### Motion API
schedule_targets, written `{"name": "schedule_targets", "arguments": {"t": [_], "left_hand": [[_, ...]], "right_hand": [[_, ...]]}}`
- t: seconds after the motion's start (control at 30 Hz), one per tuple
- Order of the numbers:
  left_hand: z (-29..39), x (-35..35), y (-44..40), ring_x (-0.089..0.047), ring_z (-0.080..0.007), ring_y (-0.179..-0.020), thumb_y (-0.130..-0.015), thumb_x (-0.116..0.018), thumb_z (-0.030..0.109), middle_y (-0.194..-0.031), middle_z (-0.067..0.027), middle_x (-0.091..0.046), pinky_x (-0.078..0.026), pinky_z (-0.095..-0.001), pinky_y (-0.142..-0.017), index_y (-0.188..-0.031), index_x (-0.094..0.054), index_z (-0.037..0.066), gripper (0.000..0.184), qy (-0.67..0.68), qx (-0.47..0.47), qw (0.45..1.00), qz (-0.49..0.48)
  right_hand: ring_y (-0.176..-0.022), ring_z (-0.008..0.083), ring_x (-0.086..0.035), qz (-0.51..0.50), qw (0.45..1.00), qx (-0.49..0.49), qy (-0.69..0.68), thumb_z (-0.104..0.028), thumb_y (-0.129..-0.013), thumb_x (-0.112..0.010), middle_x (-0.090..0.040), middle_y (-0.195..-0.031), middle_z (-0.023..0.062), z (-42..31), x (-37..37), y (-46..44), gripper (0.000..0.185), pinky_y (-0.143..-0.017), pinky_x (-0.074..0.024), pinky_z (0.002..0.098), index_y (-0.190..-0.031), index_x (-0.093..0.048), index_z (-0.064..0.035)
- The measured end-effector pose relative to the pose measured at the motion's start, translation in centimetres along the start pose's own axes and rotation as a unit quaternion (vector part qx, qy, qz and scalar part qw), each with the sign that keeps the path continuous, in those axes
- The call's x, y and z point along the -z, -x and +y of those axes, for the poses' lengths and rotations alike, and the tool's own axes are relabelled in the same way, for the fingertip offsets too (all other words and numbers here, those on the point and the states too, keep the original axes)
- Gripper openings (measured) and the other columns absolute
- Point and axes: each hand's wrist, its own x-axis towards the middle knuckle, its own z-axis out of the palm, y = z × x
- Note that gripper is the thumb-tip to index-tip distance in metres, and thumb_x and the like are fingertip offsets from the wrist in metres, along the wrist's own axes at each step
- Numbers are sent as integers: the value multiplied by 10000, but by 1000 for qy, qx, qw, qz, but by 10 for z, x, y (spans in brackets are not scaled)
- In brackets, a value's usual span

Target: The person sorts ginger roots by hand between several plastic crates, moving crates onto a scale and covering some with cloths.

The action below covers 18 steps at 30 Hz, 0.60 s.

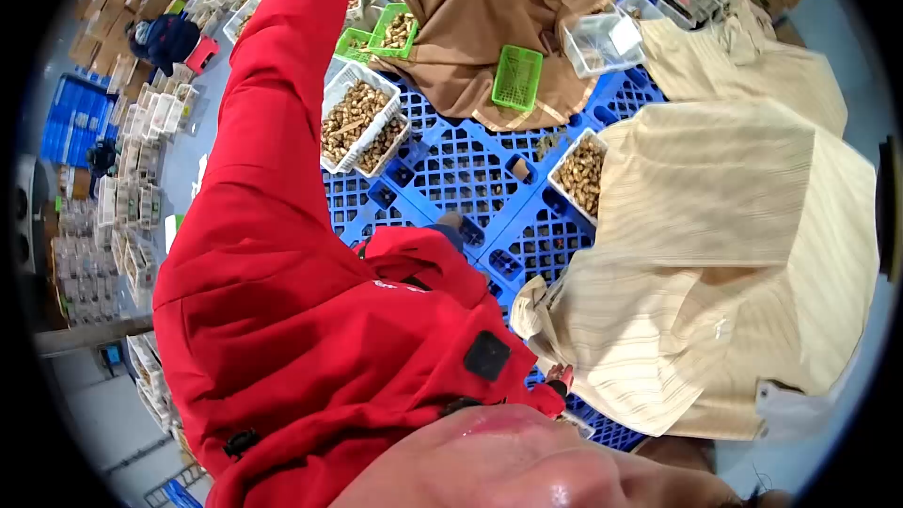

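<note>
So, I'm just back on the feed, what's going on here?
A person in a red jacket has the right hand beside a draped beige striped cloth; whether it grips the cloth is unclear. The left arm stretches out, its hand beyond the picture's top edge. A white plastic crate holding brown lumpy pieces sits next to the beige cloth, on blue plastic pallets. Farther off, a green plastic basket rests on a draped brown cloth.

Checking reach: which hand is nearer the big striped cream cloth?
Right: right hand beside the lower edge of the striped cream cloth; left hand out of frame, sleeve extending away.
</note>
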Motion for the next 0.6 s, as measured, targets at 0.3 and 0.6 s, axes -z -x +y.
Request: {"name": "schedule_targets", "arguments": {"t": [0.3, 0.6], "left_hand": [[-293, -103, 107, -557, -207, -716, -787, -443, 356, -751, -43, -580, -449, -357, -659, -938, -534, 104, 308, -40, 367, 918, -147], [-420, -194, 416, -417, -238, -1029, -760, -471, 417, -1161, -119, -406, -354, -368, -843, -1173, -327, 98, 541, -141, 587, 690, -399]], "right_hand": [[-467, 199, -466, -90, 982, 129, -107, -184, -691, -573, -520, -600, 71, -46, 57, 96, 141, -453, -396, 310, -683, -481, -77], [-568, 144, -508, 17, 846, 471, -250, -176, -777, -429, -554, -700, 34, -394, 43, 250, 177, -526, -442, 251, -786, -532, -32]]}}
